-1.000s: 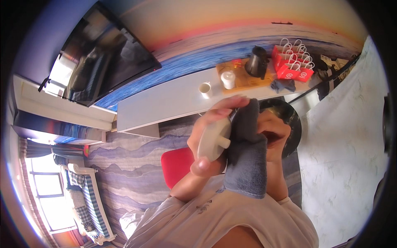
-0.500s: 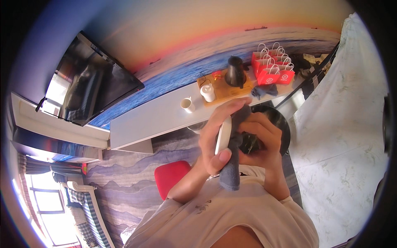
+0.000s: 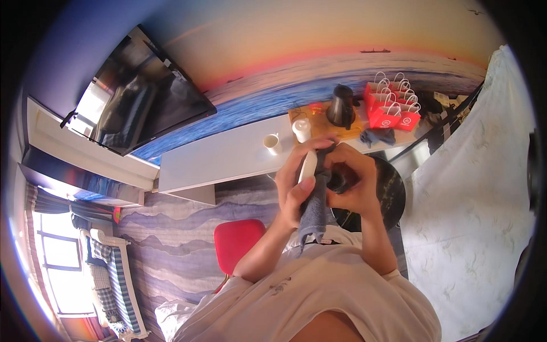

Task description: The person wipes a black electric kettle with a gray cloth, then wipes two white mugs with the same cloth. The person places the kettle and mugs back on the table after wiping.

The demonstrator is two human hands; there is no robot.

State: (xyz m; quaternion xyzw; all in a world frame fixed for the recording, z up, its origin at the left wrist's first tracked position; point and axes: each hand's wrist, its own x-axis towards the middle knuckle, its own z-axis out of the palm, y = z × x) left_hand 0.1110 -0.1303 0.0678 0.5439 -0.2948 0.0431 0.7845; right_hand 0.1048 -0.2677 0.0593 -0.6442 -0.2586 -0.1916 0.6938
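Both my hands are raised close together in front of my chest. My left hand (image 3: 293, 179) grips a slim white thing with a smooth edge (image 3: 307, 166), its thumb pressed along the near side; most of that thing is hidden, so its kind does not show. A dark grey cloth (image 3: 313, 214) lies against it and hangs down between my hands. My right hand (image 3: 359, 179) is curled with its fingers on the cloth, and a dark bunched part shows inside its curve.
Beyond my hands, a white counter (image 3: 216, 149) carries a white mug (image 3: 272, 143), a white lidded cup (image 3: 302, 130), a black kettle (image 3: 342, 106) on a wooden tray, red paper bags (image 3: 384, 119) and another grey cloth (image 3: 377, 137). Nearby are a red chair (image 3: 238, 242) and a round black table (image 3: 390, 191).
The view has shifted, so the counter things appear lower and farther right. My right hand has turned and closed in more; the hanging cloth end now spreads out and sits higher.
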